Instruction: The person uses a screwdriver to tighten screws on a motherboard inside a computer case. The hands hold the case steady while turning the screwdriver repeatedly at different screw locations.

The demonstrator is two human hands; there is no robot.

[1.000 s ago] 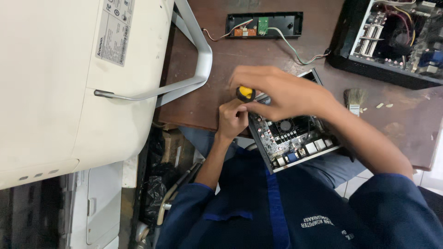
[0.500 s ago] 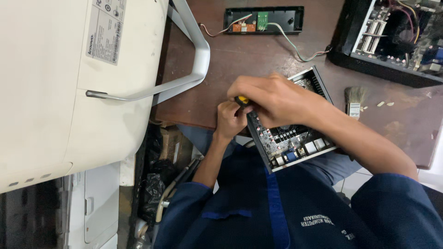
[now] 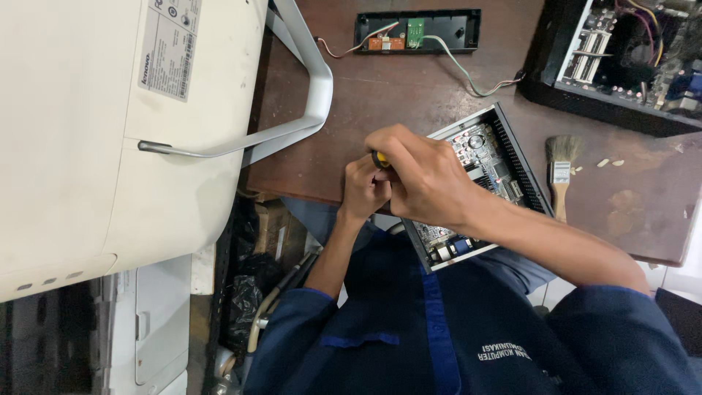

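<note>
A small open computer case (image 3: pixel 515 157) with a green circuit board (image 3: pixel 482 150) inside lies at the near edge of the brown table (image 3: pixel 409 95), partly over my lap. My right hand (image 3: pixel 424 175) is closed around a screwdriver with a yellow and black handle (image 3: pixel 380 159), at the case's left side. My left hand (image 3: pixel 364 192) is curled just below it, touching the screwdriver and the case's left edge. The screwdriver's tip is hidden by my hands.
A white all-in-one computer (image 3: pixel 110 132) lies face down at the left, its grey stand (image 3: pixel 311 88) reaching over the table. A black strip panel with small boards and wires (image 3: pixel 417 31) lies at the far side. An open black chassis (image 3: pixel 621 58) is top right. A paintbrush (image 3: pixel 561 172) lies right of the case.
My hands have shifted slightly on the screwdriver; less of the yellow handle shows. The view has drifted a little, and the case stays in place.
</note>
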